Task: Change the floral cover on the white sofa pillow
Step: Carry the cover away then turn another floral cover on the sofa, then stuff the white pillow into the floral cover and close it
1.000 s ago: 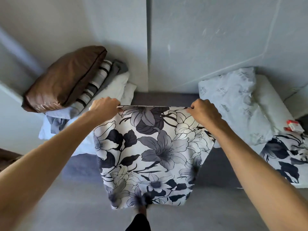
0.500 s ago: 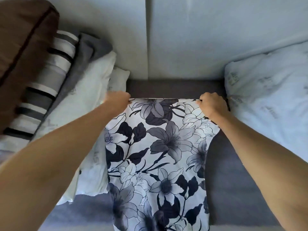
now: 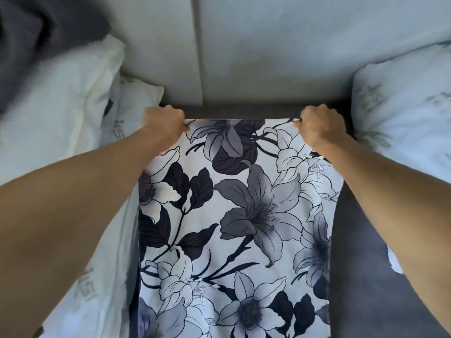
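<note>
Head view: left hand (image 3: 163, 124) and right hand (image 3: 320, 125) pinch the floral cover's (image 3: 234, 215) top corners.

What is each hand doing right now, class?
Left hand: closed, gripping the floral cover at its top left corner.
Right hand: closed, gripping its top right corner.

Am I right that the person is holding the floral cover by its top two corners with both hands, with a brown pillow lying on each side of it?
Not quite. Both the left hand and right hand grip the floral cover at its top corners, but the head view shows a white pillow on the left and a white printed pillow on the right, not brown.
</note>
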